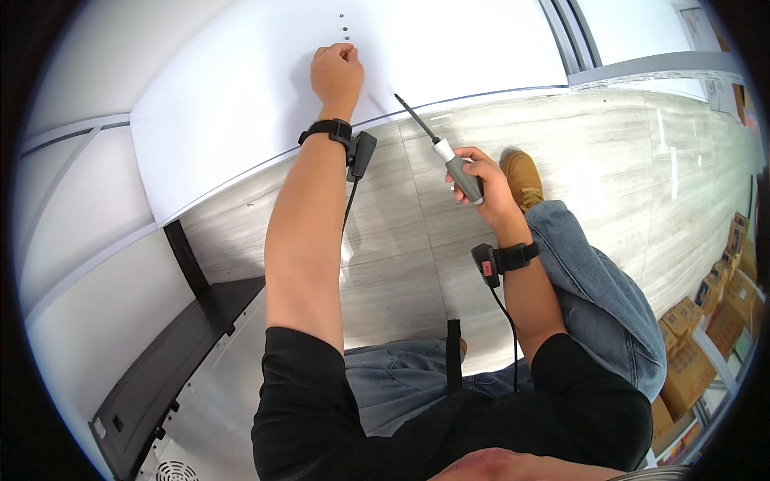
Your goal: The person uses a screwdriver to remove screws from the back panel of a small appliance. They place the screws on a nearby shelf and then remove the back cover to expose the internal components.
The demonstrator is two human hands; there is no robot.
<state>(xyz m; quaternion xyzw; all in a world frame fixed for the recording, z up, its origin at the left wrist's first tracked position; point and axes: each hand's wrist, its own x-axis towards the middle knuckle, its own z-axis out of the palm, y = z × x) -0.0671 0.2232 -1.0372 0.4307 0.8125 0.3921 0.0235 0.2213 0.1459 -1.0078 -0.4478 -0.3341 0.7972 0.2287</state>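
Note:
My left hand (337, 72) is stretched out to a white panel (241, 104), its fingers pinched together against the panel just below a short column of small dark holes (344, 30). Whether it pinches something tiny I cannot tell. My right hand (481, 180) grips a screwdriver (445, 156) by its grey and white handle. Its dark shaft points up and to the left toward the panel, the tip hovering above the wood-look floor. Both wrists wear black bands with small corded units.
A dark bracket and black panel (184, 337) lie at the lower left beside a metal sheet with vent holes (172, 471). My jeans-clad knee (593, 280) and tan shoe (521, 176) rest on the grey plank floor. Cardboard boxes (706, 337) stack at the right edge.

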